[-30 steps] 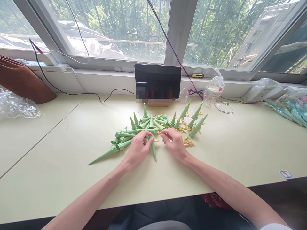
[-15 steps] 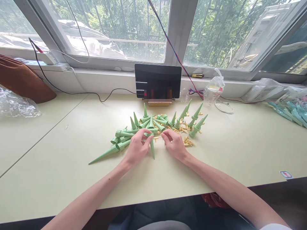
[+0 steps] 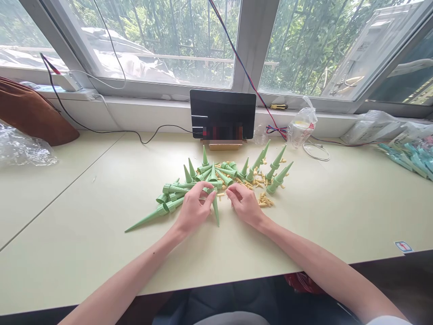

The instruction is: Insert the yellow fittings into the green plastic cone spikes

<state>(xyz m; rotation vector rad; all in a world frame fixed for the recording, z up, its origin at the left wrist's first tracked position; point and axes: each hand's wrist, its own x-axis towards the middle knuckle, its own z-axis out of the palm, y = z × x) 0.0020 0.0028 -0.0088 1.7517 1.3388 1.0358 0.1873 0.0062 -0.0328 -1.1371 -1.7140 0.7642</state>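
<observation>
Head view: the left hand is clamped on a green spike, thumb and fingers pinching its wide collar, with the tip pointing back toward the person. The right hand has its fingers drawn together just beside that collar, at a small yellow peg. The peg is too small for me to tell whether they actually grip it. Both hands sit at the near edge of the pile of spikes on the table, with loose pegs scattered to the right. The risks, as I judge them: the peg is tiny and looks smooth, so a light pinch could let it drop among the loose pegs or roll under the pile. The spike is held at one end only, so a sideways push on the collar could swing its tip. A wrist brushing the pile could also topple the upright spikes behind it.
</observation>
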